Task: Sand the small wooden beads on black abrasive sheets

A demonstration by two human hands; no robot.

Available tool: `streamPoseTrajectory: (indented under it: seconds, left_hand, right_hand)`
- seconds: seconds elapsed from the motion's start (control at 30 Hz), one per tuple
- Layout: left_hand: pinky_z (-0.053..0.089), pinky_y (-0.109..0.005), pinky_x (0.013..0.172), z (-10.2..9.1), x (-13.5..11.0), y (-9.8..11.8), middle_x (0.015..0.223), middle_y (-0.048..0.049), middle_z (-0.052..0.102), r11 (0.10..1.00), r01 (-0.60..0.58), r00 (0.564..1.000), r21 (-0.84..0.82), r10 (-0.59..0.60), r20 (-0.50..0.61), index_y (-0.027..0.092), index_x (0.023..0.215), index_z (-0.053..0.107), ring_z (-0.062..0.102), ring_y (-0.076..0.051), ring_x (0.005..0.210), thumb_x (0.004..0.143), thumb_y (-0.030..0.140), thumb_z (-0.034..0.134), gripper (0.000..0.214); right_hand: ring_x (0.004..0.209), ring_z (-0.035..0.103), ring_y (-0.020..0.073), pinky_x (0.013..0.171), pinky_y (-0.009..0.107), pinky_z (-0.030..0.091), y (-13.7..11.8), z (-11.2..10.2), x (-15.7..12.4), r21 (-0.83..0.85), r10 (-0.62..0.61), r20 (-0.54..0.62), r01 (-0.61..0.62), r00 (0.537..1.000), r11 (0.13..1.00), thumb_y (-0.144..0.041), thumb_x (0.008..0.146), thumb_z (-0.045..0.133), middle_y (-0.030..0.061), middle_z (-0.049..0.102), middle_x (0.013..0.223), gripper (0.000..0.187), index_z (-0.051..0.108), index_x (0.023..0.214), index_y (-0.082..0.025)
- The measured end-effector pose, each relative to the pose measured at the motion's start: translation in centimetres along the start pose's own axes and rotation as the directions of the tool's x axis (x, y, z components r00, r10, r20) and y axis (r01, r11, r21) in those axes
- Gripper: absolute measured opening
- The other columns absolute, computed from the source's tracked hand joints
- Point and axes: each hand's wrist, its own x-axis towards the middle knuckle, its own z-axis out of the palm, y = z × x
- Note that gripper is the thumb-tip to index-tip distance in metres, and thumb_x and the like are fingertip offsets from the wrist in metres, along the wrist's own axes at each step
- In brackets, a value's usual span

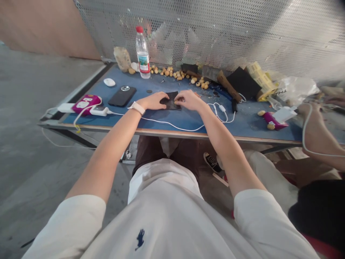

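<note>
Both my hands rest on a small dark sheet (170, 103), perhaps sandpaper, lying flat on the blue table (161, 118). My left hand (153, 101) presses the sheet's left edge with curled fingers; a white watch sits on that wrist. My right hand (188, 100) has its fingers pinched together on the sheet's right side, around something small that I cannot make out. Several round tan beads (172, 73) lie scattered along the far side of the table.
A water bottle (142, 54) stands at the back. A black phone (122, 96), white mouse (109, 82) and pink power strip (86, 102) lie left. White cables (172, 125) cross the front. Another person's arm (318, 136) reaches in at right, near plastic bags (296, 88) and boxes.
</note>
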Motion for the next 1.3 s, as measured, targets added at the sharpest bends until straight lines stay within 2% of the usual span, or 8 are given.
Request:
streamPoseTrajectory:
  seconds: [0.07, 0.23, 0.43, 0.63, 0.8, 0.9, 1.07, 1.3]
  left_hand:
    - [0.046, -0.053, 0.158, -0.1, 0.0, 0.1, 0.190, -0.0161, 0.071, 1.000, -0.014, 1.000, 0.000, 0.014, -0.009, 0.023, 0.183, 0.074, 0.066, -0.041, 0.179, 0.100, 0.050, 0.073, 0.087]
    - [0.047, -0.052, 0.157, -0.2, -0.1, 0.5, 0.190, -0.0146, 0.072, 0.999, -0.040, 0.999, 0.015, 0.040, 0.017, 0.026, 0.182, 0.078, 0.066, -0.041, 0.179, 0.103, 0.050, 0.071, 0.082]
    - [0.045, -0.052, 0.158, -0.1, 0.2, 0.2, 0.187, -0.0134, 0.073, 0.998, -0.053, 0.999, 0.018, 0.053, 0.006, 0.026, 0.178, 0.081, 0.066, -0.040, 0.178, 0.105, 0.049, 0.071, 0.077]
    - [0.045, -0.054, 0.158, -0.2, 0.1, 0.1, 0.187, -0.0121, 0.071, 0.999, -0.047, 0.999, 0.005, 0.046, 0.014, 0.029, 0.180, 0.079, 0.064, -0.040, 0.178, 0.104, 0.052, 0.072, 0.080]
    - [0.038, -0.055, 0.162, -0.4, 0.0, 0.6, 0.192, -0.0137, 0.067, 1.000, -0.014, 1.000, 0.016, 0.014, 0.028, 0.026, 0.184, 0.077, 0.059, -0.043, 0.183, 0.105, 0.050, 0.070, 0.082]
    - [0.038, -0.055, 0.162, -0.5, 0.0, 0.7, 0.191, -0.0137, 0.068, 1.000, -0.003, 1.000, 0.015, 0.002, 0.028, 0.027, 0.184, 0.077, 0.060, -0.044, 0.183, 0.104, 0.050, 0.070, 0.084]
    - [0.042, -0.055, 0.160, -0.1, 0.2, 0.4, 0.192, -0.0140, 0.068, 1.000, -0.026, 1.000, -0.006, 0.026, 0.017, 0.026, 0.180, 0.080, 0.062, -0.043, 0.180, 0.101, 0.052, 0.071, 0.083]
    - [0.039, -0.053, 0.161, -0.1, 0.2, 0.2, 0.190, -0.0094, 0.070, 0.999, -0.016, 1.000, -0.034, 0.016, 0.006, 0.033, 0.180, 0.081, 0.061, -0.041, 0.181, 0.103, 0.049, 0.074, 0.079]
  right_hand:
    - [0.108, 0.086, 0.0369, 0.116, 0.056, 0.071, 0.1, 0.0, 0.2, -0.015, 0.008, -0.017, -0.009, 1.000, 1.000, -0.044, 0.114, 0.089, 0.0153, 0.099, 0.120, 0.027, 0.105, 0.124, -0.025]
    - [0.106, 0.089, 0.0367, 0.112, 0.054, 0.071, -0.2, -0.9, -0.4, 0.037, 0.004, 0.116, -0.009, 0.993, 0.999, -0.049, 0.112, 0.094, 0.0131, 0.100, 0.119, 0.030, 0.105, 0.126, -0.026]
    - [0.115, 0.089, 0.0403, 0.123, 0.059, 0.068, -1.2, -0.4, -0.3, -0.044, 0.035, 0.012, -0.034, 0.999, 0.998, -0.041, 0.117, 0.088, 0.0175, 0.099, 0.127, 0.029, 0.104, 0.130, -0.022]
    - [0.108, 0.086, 0.0356, 0.115, 0.054, 0.070, -1.0, -0.9, -0.6, -0.031, -0.013, 0.139, 0.018, 0.990, 0.999, -0.046, 0.115, 0.092, 0.0123, 0.099, 0.121, 0.027, 0.104, 0.128, -0.025]
    - [0.130, 0.084, 0.0410, 0.126, 0.058, 0.065, -0.4, 0.2, 0.6, -0.139, 0.000, 0.028, 0.004, 1.000, 0.990, -0.038, 0.120, 0.082, 0.0193, 0.095, 0.133, 0.030, 0.102, 0.134, -0.021]
    - [0.128, 0.085, 0.0405, 0.126, 0.056, 0.065, -0.4, 0.1, 1.0, -0.128, 0.030, 0.037, -0.025, 0.999, 0.991, -0.037, 0.119, 0.085, 0.0188, 0.095, 0.132, 0.027, 0.102, 0.133, -0.022]
    - [0.115, 0.087, 0.0370, 0.118, 0.054, 0.070, -1.0, -1.4, -0.5, 0.013, -0.003, 0.153, 0.001, 0.988, 1.000, -0.047, 0.111, 0.094, 0.0113, 0.098, 0.118, 0.028, 0.104, 0.127, -0.027]
    - [0.130, 0.084, 0.0432, 0.127, 0.061, 0.066, 0.3, 0.0, 0.7, -0.055, 0.034, 0.056, -0.031, 0.998, 0.998, -0.059, 0.117, 0.089, 0.0169, 0.094, 0.126, 0.039, 0.103, 0.133, -0.027]
